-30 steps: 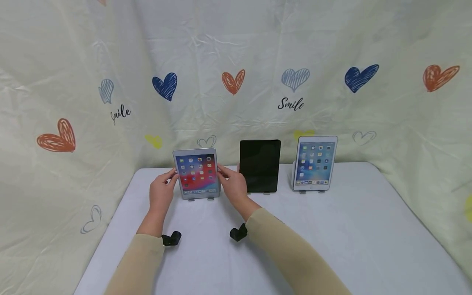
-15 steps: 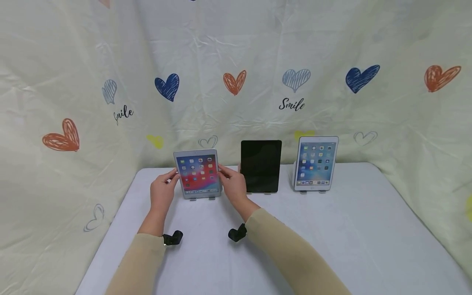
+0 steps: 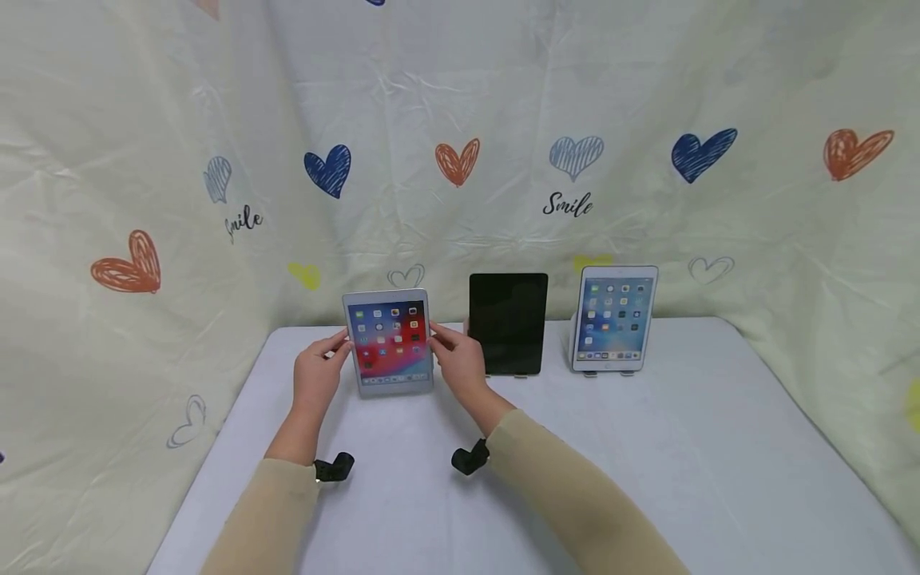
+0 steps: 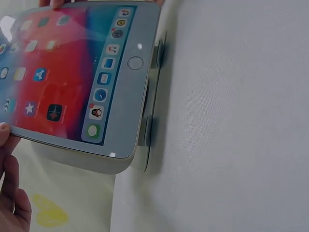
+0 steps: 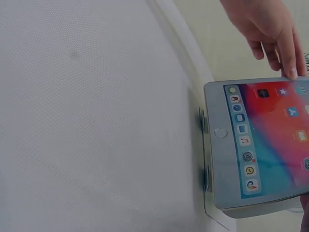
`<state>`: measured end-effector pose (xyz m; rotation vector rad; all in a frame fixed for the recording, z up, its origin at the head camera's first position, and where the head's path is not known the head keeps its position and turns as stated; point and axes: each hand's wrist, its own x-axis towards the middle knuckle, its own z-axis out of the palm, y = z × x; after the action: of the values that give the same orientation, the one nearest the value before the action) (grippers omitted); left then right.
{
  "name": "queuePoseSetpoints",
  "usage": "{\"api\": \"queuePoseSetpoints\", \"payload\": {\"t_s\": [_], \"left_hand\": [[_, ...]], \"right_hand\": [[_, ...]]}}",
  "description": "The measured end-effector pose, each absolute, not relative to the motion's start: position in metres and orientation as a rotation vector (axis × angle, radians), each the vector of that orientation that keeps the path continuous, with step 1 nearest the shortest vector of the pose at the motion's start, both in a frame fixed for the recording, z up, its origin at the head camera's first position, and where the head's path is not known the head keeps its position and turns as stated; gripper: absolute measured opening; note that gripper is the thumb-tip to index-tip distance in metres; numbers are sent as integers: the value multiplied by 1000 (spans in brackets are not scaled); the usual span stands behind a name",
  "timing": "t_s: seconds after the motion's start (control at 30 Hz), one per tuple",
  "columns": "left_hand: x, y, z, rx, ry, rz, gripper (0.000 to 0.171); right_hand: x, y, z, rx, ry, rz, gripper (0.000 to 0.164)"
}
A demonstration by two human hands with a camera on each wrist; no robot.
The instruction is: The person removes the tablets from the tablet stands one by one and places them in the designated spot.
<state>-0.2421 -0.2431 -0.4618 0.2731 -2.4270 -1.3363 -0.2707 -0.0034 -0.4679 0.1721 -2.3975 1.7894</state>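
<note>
A silver tablet (image 3: 390,339), its screen lit with app icons over red and blue, leans back at the left of a row. My left hand (image 3: 316,374) pinches its left edge between thumb and fingers. On the opposite edge, my right hand (image 3: 462,363) pinches it the same way. The tablet's lower edge hides the stand's front clips in the head view. Both wrist views show the stand's clips (image 4: 145,130) at the home-button end, and the left one shows the pale stand (image 4: 91,162) behind the tablet.
Right of the hands, a dark-screened tablet (image 3: 507,323) stands on its own stand. Farther right is a white tablet (image 3: 616,319) with a lit screen. A white cloth covers the table (image 3: 647,463); a curtain (image 3: 503,88) with printed hearts hangs behind.
The silver tablet has shifted slightly right and nearer me, and its lower edge now covers the stand clips that showed before. Both hands moved with it, keeping hold. The other tablets stay put.
</note>
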Motion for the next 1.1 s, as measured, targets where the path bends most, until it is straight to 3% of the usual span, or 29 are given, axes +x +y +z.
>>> {"api": "queuePoseSetpoints", "payload": {"t_s": [1.1], "left_hand": [[-204, -229, -460, 299, -2533, -1607, 39]], "right_hand": [[-234, 32, -453, 73, -2571, 1935, 36]]}}
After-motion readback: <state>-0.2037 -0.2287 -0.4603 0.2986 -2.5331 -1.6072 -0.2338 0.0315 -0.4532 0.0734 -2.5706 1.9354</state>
